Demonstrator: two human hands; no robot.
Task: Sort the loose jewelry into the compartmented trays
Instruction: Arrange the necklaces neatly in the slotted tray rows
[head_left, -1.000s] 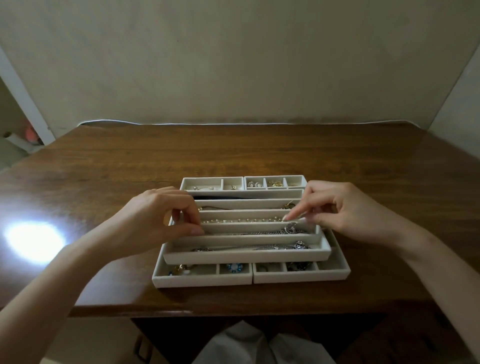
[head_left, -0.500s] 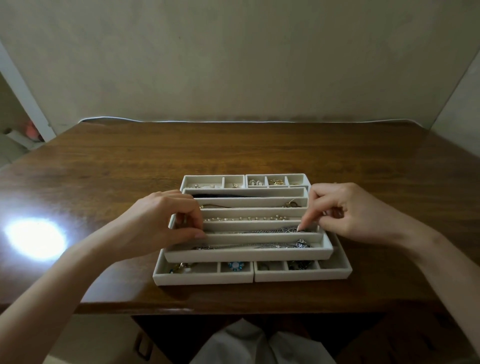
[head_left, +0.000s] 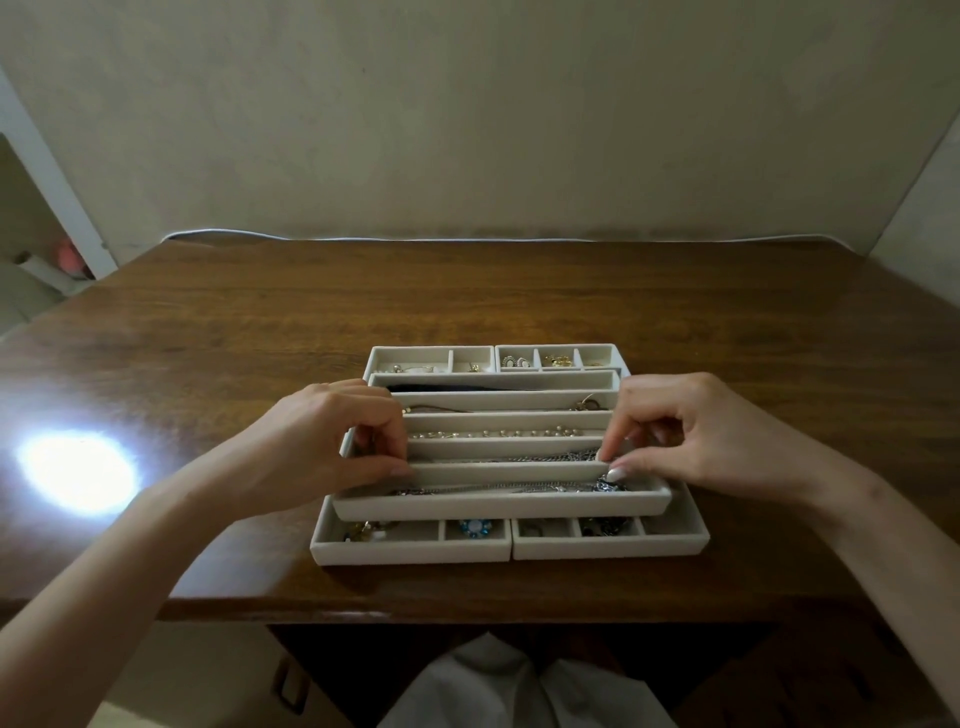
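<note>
Cream tray (head_left: 498, 506) | left hand (head_left: 311, 441) pinches wall | right hand (head_left: 701, 436) pinches wall

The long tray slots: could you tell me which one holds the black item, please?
The farthest long slot: only it holds a black item; the others hold chains or beads.

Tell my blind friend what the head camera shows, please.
The left hand and right hand, fingers curled, touch opposite ends of a long white tray of chain necklaces, stacked atop smaller compartment trays on a wooden table.
</note>
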